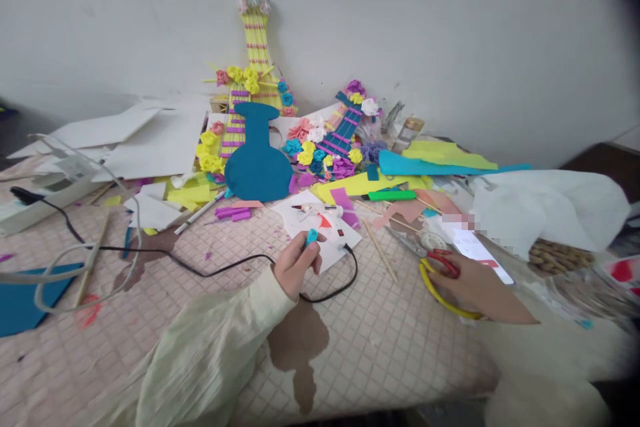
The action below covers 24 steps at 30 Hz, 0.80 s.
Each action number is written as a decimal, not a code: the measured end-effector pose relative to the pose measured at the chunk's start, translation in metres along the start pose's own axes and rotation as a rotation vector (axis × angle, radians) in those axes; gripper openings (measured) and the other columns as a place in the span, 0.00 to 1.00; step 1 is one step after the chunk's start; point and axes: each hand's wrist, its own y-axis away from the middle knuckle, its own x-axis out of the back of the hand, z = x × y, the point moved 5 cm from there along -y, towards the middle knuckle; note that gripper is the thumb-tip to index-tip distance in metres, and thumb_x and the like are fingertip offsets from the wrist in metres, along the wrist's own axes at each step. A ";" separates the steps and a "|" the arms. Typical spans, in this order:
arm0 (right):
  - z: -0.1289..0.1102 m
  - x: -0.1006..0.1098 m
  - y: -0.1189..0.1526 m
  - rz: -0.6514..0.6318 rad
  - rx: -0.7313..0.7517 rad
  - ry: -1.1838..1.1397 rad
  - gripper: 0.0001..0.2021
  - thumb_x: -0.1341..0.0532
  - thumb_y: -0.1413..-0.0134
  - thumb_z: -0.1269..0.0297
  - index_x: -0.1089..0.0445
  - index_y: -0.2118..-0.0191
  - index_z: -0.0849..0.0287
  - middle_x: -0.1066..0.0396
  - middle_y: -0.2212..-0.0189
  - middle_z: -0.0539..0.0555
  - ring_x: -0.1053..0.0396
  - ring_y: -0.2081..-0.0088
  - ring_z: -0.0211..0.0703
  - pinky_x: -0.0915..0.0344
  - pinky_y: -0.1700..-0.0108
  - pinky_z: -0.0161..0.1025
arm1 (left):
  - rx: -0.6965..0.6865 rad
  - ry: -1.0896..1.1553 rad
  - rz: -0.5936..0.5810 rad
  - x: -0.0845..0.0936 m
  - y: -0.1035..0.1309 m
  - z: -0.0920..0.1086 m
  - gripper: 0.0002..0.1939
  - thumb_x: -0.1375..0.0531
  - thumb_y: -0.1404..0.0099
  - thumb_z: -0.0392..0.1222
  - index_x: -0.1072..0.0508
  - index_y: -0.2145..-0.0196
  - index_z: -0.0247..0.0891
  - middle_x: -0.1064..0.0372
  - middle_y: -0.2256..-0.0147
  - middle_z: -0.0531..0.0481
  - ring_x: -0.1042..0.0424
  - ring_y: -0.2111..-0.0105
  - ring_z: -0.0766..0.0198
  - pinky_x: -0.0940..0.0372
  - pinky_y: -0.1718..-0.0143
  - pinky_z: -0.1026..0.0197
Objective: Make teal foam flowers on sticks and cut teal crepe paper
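Note:
Near the middle of the table my left hand (299,261) is closed on a small rolled blue piece (312,235), which pokes up between thumb and fingers. Just behind it a glue gun (327,212) with a black cord lies on a white sheet (300,203). To the right, my right hand (463,280) is at the scissors (437,283) with red and yellow handles; their blades point up and left, slightly apart. A blue guitar-shaped cutout (258,163) leans upright behind my left hand, against decorated pieces.
Paper-flower guitars (257,47) stand by the wall. Yellow and blue paper (435,163) lies at the back right, near a white bag (560,203) and a phone (480,250). White boards (155,147) and a power strip (30,207) are at left. A black cord crosses the table.

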 end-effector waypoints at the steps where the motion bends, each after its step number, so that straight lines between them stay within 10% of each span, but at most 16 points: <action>1: -0.002 0.005 0.002 0.008 0.025 0.002 0.20 0.43 0.55 0.55 0.33 0.57 0.62 0.28 0.63 0.60 0.31 0.62 0.55 0.37 0.63 0.45 | -0.003 -0.043 -0.001 0.000 0.001 0.001 0.16 0.49 0.40 0.51 0.37 0.64 0.34 0.47 0.81 0.58 0.42 0.80 0.71 0.48 0.76 0.66; 6: -0.037 0.046 0.017 0.192 0.141 -0.044 0.13 0.45 0.50 0.54 0.30 0.65 0.56 0.28 0.63 0.61 0.30 0.63 0.53 0.36 0.63 0.46 | -0.041 -0.239 0.051 0.002 0.004 0.007 0.14 0.53 0.38 0.49 0.36 0.67 0.35 0.47 0.83 0.57 0.44 0.81 0.69 0.48 0.75 0.65; 15: -0.209 0.041 0.029 0.209 0.832 -0.657 0.06 0.43 0.50 0.69 0.32 0.64 0.57 0.31 0.67 0.52 0.33 0.65 0.39 0.36 0.60 0.40 | -0.098 -0.459 0.071 0.007 0.003 0.009 0.13 0.55 0.37 0.47 0.37 0.69 0.37 0.48 0.83 0.58 0.46 0.81 0.69 0.49 0.77 0.65; 24: -0.218 0.007 0.006 0.046 0.820 -0.858 0.02 0.41 0.51 0.70 0.35 0.69 0.58 0.35 0.70 0.52 0.36 0.66 0.40 0.38 0.62 0.41 | -0.055 -0.677 0.071 0.005 0.001 0.014 0.11 0.54 0.38 0.43 0.36 0.70 0.36 0.46 0.82 0.56 0.44 0.80 0.68 0.49 0.77 0.65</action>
